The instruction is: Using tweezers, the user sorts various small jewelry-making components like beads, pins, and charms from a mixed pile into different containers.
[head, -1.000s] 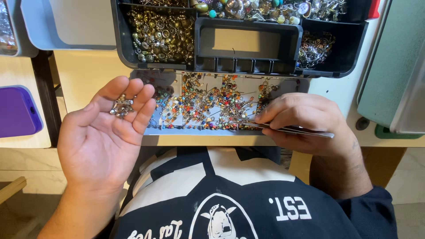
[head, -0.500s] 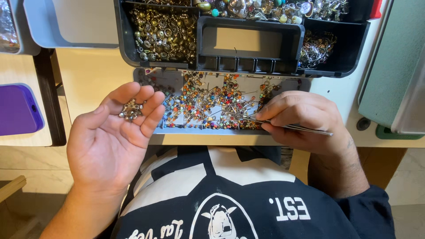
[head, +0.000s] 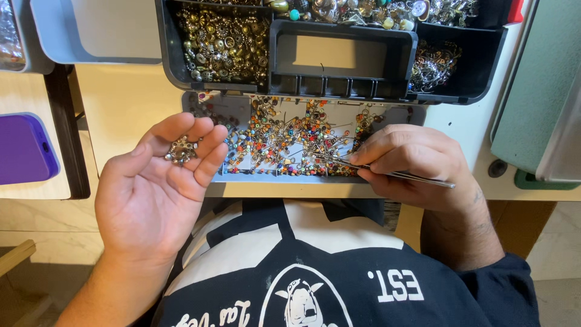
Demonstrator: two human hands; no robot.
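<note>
Two hands work at the shallow bead tray [head: 209,109] below the dark compartment organizer [head: 339,66]. Left of that tray, the left hand [head: 154,194] lies palm up, fingers loosely cupped around a small cluster of metal beads [head: 181,151]. At the tray's right end, the right hand [head: 411,166] pinches slim metal tweezers [head: 387,172], tips among the coloured beads [head: 290,136].

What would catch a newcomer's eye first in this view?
Probably the shallow tray at centre, strewn with small multicoloured beads. The right hand holds slim metal tweezers pointing into them, while the left hand lies open, palm up, with a small cluster of silvery beads on its fingers. Above sits a dark compartment box, brassy pieces in its left bin.
</note>
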